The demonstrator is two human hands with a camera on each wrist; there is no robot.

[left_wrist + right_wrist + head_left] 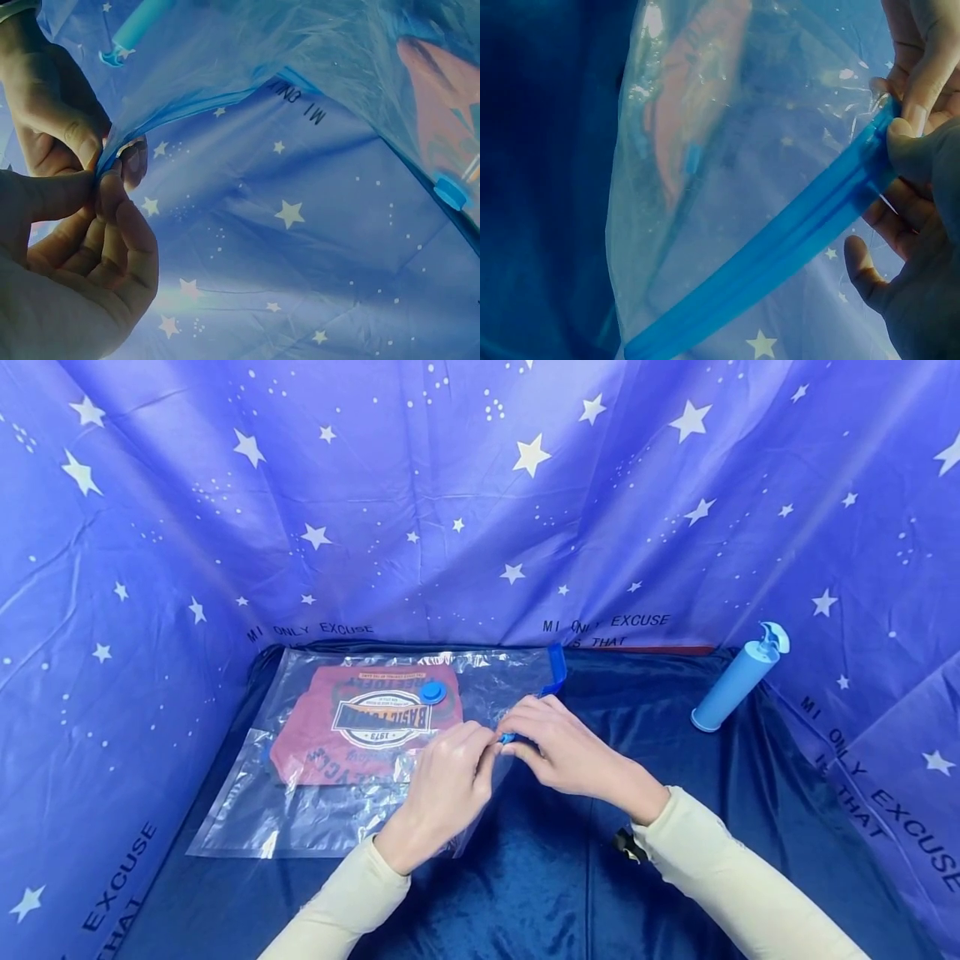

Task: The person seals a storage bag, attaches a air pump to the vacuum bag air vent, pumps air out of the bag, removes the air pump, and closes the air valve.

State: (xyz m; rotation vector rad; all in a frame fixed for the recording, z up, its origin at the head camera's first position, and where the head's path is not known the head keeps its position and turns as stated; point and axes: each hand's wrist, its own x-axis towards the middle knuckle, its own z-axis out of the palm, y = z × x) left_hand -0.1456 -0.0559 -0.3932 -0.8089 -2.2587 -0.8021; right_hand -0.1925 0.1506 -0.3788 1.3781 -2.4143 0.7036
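Note:
A clear plastic vacuum storage bag (pixel 232 827) lies on the dark blue cloth, with a folded red printed garment (pixel 311 727) inside. A round blue valve (pixel 432 692) sits on its upper face. Along the bag's right edge runs a blue zip seal (pixel 772 251), raised off the cloth where the hands are. My left hand (pixel 447 768) pinches this seal between thumb and fingers. Close beside it, my right hand (pixel 562 747) pinches the same strip, fingertips nearly touching the left ones. In the right wrist view the seal slants down and left from the fingers.
A light blue hand pump (pixel 735 687) stands tilted at the right on the dark blue cloth (pixel 525 893). Star-printed blue curtains (pixel 420 485) enclose the back and both sides. A small dark item (pixel 628 845) shows beneath the right sleeve.

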